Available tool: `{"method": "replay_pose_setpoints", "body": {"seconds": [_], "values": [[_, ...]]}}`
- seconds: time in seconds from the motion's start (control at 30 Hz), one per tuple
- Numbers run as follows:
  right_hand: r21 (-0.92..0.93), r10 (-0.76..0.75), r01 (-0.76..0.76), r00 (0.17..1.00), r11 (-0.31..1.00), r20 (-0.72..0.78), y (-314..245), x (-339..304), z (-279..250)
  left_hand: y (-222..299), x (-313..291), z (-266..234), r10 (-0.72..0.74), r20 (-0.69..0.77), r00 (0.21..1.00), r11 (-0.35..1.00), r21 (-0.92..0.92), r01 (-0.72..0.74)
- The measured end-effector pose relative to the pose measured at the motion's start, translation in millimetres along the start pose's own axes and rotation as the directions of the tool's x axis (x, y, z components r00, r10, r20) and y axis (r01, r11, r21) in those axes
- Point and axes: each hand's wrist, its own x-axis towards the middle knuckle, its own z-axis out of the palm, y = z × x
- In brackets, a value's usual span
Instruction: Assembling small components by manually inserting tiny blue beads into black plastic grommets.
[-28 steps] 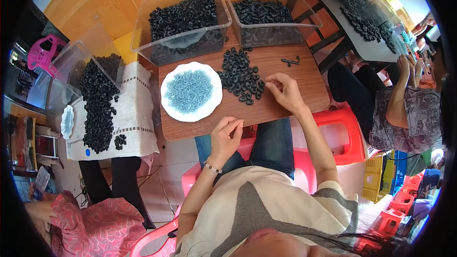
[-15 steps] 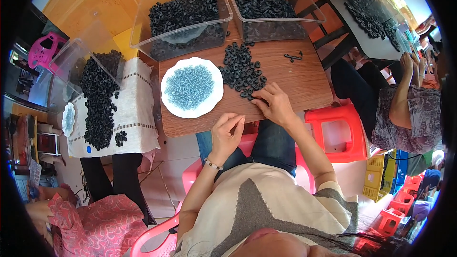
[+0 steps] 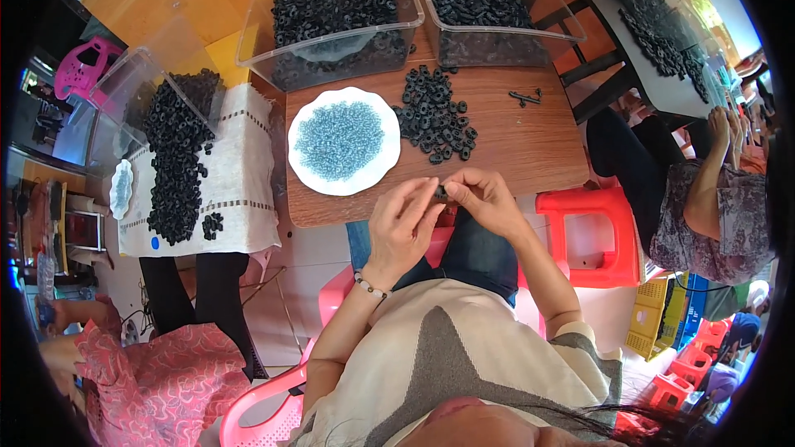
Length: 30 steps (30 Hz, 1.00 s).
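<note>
My right hand (image 3: 484, 201) pinches a small black ring-like part (image 3: 440, 191) between thumb and fingertips, just off the table's near edge. My left hand (image 3: 402, 222), with a beaded bracelet at its wrist, is closed at the fingers and meets the black part from the left. Whatever sits between its fingertips is too small to make out. Beyond the hands lies a loose pile of black parts (image 3: 435, 116) on the wooden table (image 3: 522, 149). Left of that pile, a white scalloped plate (image 3: 298, 167) holds many small clear blue-grey beads (image 3: 341, 141).
Two clear bins (image 3: 331, 50) (image 3: 505, 41) full of black parts stand at the table's far side. Small dark rods (image 3: 525, 98) lie at right. Another heap of black parts (image 3: 174, 174) covers a cloth-topped table at left. A red stool (image 3: 592, 236) stands at right; people sit on both sides.
My right hand has drawn back from the pile with one black part and come toward me. The left hand has risen slightly to meet it. The view has shifted a little.
</note>
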Motion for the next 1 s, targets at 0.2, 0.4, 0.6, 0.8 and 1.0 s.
{"method": "replay_pose_setpoints", "body": {"seconds": [0.2,0.4,0.6,0.8,1.0], "values": [[-0.182,0.076,-0.06,0.994,0.981,0.079,-8,6,13,-5,-10,-7,0.037,0.064,0.997,0.995,0.09,-0.043],[-0.464,-0.14,0.148,0.989,0.873,0.052,-17,41,25,-10,-12,-16,-0.204,-0.071,0.976,0.975,-0.103,0.197],[-0.752,-0.483,0.412,0.864,0.514,0.143,-18,97,39,-15,-17,-17,-0.408,-0.024,0.912,0.873,-0.301,0.383],[-0.848,-0.517,0.424,0.827,0.319,0.22,4,129,54,-15,-20,-16,-0.43,-0.02,0.903,0.856,-0.327,0.401],[-0.766,-0.488,0.423,0.857,0.483,0.165,-5,131,53,-28,-26,-20,-0.537,-0.012,0.843,0.738,-0.491,0.463]]}}
